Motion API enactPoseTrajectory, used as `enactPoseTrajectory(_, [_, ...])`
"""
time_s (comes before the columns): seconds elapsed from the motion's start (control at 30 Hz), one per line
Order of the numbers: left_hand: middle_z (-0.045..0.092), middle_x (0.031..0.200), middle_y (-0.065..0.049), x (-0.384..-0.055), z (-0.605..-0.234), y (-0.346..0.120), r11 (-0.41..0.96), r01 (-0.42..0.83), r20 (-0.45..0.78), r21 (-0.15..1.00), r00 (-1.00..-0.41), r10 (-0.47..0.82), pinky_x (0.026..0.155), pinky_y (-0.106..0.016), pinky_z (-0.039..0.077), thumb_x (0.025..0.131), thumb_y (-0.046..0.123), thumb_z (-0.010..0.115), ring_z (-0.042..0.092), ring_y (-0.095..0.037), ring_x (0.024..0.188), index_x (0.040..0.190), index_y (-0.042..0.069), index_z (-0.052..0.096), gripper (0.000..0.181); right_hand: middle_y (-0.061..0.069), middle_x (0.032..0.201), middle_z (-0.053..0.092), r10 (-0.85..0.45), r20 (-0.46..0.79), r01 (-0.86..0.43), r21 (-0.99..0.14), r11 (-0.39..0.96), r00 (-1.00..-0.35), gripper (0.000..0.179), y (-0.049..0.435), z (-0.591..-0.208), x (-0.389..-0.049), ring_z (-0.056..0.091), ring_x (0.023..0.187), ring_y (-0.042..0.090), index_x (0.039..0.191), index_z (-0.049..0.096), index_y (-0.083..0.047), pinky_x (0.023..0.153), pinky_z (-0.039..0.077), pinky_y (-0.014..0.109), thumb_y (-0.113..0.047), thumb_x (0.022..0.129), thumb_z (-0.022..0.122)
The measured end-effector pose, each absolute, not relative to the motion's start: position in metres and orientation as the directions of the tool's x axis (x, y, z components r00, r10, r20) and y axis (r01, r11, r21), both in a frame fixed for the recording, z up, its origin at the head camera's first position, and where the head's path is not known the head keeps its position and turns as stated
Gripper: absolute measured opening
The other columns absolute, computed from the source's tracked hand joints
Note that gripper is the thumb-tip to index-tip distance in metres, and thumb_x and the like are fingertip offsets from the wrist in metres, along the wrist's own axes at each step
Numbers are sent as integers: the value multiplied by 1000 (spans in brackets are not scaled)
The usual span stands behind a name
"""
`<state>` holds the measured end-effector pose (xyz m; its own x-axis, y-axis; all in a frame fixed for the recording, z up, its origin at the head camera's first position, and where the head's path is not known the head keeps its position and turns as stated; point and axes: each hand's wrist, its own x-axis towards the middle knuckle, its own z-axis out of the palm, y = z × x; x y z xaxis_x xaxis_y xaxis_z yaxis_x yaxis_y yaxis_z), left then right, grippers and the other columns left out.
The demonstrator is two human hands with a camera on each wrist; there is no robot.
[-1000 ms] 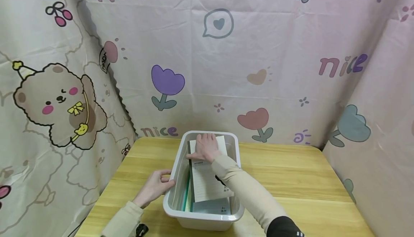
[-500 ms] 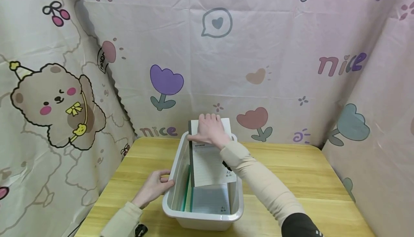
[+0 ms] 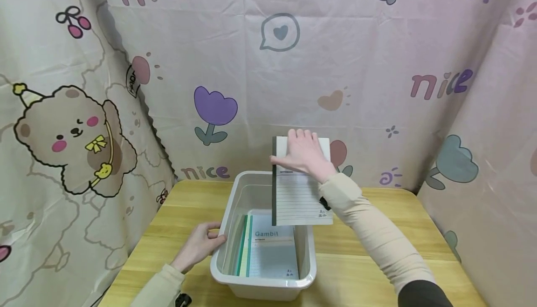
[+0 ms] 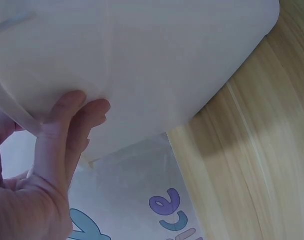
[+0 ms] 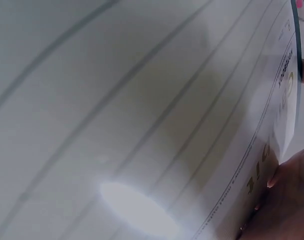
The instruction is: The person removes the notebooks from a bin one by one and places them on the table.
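A white notebook [image 3: 299, 200] with a dark spine hangs above the right rear part of a white plastic bin [image 3: 312, 255]. My right hand [image 3: 305, 155] grips its upper part, thumb at the spine side and fingers over the top edge. Close up in the right wrist view, the lined cover of the notebook [image 5: 142, 110] fills most of the picture. My left hand [image 3: 201, 246] pinches the bin's left rim; the left wrist view shows fingers [image 4: 54, 145] against the bin wall. Inside the bin lies a bluish notebook [image 3: 272, 255] marked "Gambit", with green-edged notebooks [image 3: 242, 251] beside it on the left.
The bin stands on a light wooden table [image 3: 373, 242] near its front. A patterned cloth [image 3: 352, 41] hangs behind the table and along both sides. Something small and black [image 3: 182, 299] shows by the left cuff.
My right hand has lifted the white notebook up out of the bin and shifted it right, uncovering the bluish notebook beneath. My left hand has stayed at the bin's rim.
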<state>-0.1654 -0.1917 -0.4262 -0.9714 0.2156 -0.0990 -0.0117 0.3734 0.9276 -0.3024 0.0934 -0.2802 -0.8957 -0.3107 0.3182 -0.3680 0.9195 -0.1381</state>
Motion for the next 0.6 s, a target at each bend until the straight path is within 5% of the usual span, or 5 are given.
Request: enactPoseTrajectory(0.6, [68, 111, -38, -157, -429, -190, 386, -58, -85, 921, -995, 53, 67, -40, 67, 90, 4, 61, 75, -41, 91, 133, -19, 50, 49, 23, 101, 59, -213, 273, -245, -89, 965, -938, 73, 218, -357, -337, 52, 96, 42, 104, 51, 1, 83, 39, 49, -65, 78, 66])
